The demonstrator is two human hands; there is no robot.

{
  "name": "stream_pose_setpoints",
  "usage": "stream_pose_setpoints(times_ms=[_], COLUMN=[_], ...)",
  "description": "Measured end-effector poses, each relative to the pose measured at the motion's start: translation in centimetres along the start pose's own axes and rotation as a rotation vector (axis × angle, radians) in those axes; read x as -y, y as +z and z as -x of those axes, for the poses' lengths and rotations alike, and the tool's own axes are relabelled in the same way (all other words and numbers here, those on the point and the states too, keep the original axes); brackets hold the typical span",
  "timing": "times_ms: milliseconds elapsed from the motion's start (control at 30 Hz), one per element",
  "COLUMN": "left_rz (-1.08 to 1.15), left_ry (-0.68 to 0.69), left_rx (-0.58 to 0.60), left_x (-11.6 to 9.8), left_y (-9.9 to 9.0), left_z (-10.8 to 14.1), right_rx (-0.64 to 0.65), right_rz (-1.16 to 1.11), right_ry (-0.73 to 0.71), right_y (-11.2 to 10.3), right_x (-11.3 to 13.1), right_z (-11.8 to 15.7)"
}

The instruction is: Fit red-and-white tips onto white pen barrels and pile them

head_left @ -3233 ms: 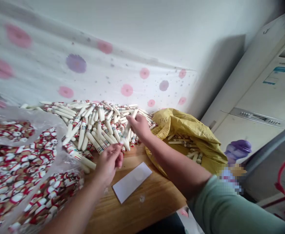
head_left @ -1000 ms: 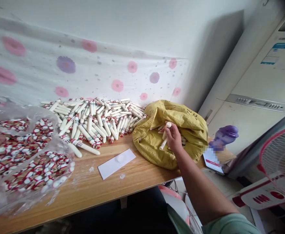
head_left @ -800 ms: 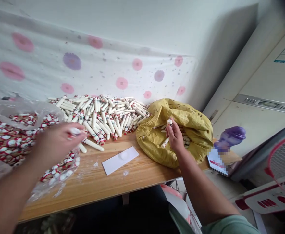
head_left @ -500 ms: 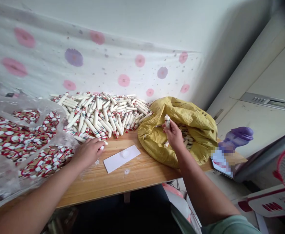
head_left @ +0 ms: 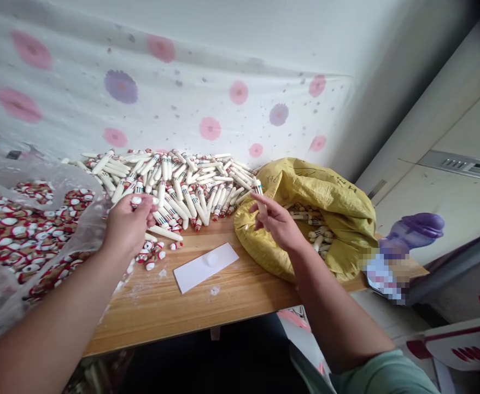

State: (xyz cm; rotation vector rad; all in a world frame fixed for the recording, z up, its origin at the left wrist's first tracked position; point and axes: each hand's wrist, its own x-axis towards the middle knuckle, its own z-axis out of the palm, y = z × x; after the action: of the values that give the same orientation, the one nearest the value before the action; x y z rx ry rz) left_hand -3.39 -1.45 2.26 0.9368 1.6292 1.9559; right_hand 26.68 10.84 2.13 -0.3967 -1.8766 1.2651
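Note:
My left hand (head_left: 127, 221) is closed on a small white and red cap piece (head_left: 135, 201), above the front left of a pile of white pens (head_left: 178, 189). My right hand (head_left: 275, 219) holds a white pen (head_left: 258, 189) upright between its fingers, over the left rim of a yellow sack (head_left: 338, 202). More white pens lie inside the sack. Several loose white and red pieces (head_left: 150, 254) lie on the wooden table beneath my left hand. A clear plastic bag (head_left: 70, 175) at the left is full of similar pieces.
A white rectangular card (head_left: 194, 272) with a round clear piece on it lies on the wooden table (head_left: 223, 306). Behind is a flowered sheet (head_left: 174, 98) on the wall. A purple object (head_left: 416, 230) stands right of the sack.
My left hand has lifted from the table and moved up and left, uncovering loose pieces. My right hand has moved left with the pen, towards the pile.

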Motion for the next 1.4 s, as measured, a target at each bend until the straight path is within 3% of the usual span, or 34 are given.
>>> stream_pose_setpoints(times_ms=[67, 133, 267, 333, 433, 633, 900, 1000, 1200, 1267, 1400], left_rz=[0.269, 0.376, 0.392, 0.382, 0.341, 0.277, 0.31, 0.305, 0.316, 0.366, 0.483], left_ry=[-0.151, -0.244, -0.335, -0.369, -0.394, -0.427, -0.43, -0.443, -0.508, -0.536, -0.597], left_rx=[0.051, 0.137, 0.264, 0.324, 0.379, 0.378, 0.446, 0.442, 0.399, 0.403, 0.404], left_x=[-1.1, -1.3, 0.3, 1.5, 2.9, 3.7, 3.4, 3.2, 3.0, 2.8, 2.5], left_y=[1.6, 3.1, 4.8, 5.1, 5.0, 5.3, 5.3, 5.2, 5.3, 5.5, 5.8], left_z=[-0.6, -0.8, -0.1, 0.4, 1.0, 1.8, 2.2, 2.4, 2.9, 3.2, 4.0], right_rx=[0.078, 0.121, -0.004, -0.052, -0.014, 0.115, 0.205, 0.086, -0.498, -0.557, -0.508], right_rz=[-0.144, -0.252, -0.315, -0.233, 0.008, 0.391, 0.543, 0.377, -0.361, -0.478, -0.536], right_ry=[-0.033, -0.073, -0.014, 0.086, 0.156, 0.047, 0.042, 0.044, 0.041, 0.016, -0.006], right_y=[1.1, 2.3, 4.2, 4.9, 5.6, 6.7, 7.2, 7.1, 7.1, 7.3, 8.0], right_x=[0.9, 1.2, -1.0, -2.6, -4.0, -3.5, -3.7, -3.4, -2.5, -2.2, -2.2], right_z=[-0.8, -1.4, -2.0, -1.8, -1.3, -0.6, -0.4, -0.6, -1.5, -1.6, -1.4])
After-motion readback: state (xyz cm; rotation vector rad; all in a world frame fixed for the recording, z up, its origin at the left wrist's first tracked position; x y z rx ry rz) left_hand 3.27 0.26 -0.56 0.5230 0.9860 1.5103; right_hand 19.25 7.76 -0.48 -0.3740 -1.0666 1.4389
